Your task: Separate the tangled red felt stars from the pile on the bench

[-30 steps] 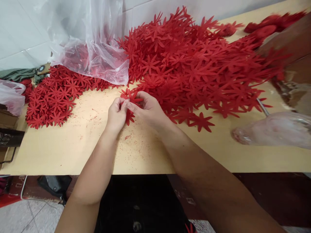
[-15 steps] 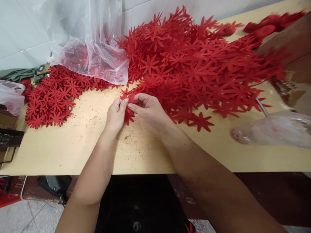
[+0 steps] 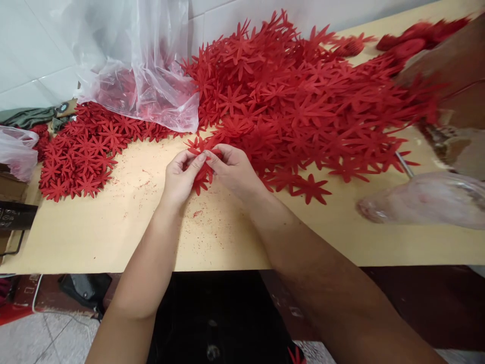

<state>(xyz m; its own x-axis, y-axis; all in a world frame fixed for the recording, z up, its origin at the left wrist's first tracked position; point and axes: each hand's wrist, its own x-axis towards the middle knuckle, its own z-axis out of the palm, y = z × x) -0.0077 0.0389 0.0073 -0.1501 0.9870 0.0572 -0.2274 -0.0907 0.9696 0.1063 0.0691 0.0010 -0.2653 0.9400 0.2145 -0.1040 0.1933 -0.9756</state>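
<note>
My left hand (image 3: 183,176) and my right hand (image 3: 234,169) meet over the table, thumbs nearly touching. Between them they pinch a red flower-shaped cutout (image 3: 203,183) with long narrow petals; its middle is hidden by my fingers. Whether it is one layer or several I cannot tell. Just beyond and to the right of my hands lies a large heap of similar red cutouts (image 3: 273,101). Off to the left is a flatter pile of red flower cutouts (image 3: 79,156), packed closely together.
A clear plastic bag (image 3: 151,96) with red pieces showing through stands at the back. A plastic-wrapped bundle (image 3: 420,199) with a metal rod lies at right, near a cardboard box (image 3: 447,71). Red crumbs dot the wooden table (image 3: 132,242).
My thumbs have come closer together on the red flower, and my right hand's fingers have curled in more. The piles stay as they were; the view has shifted slightly.
</note>
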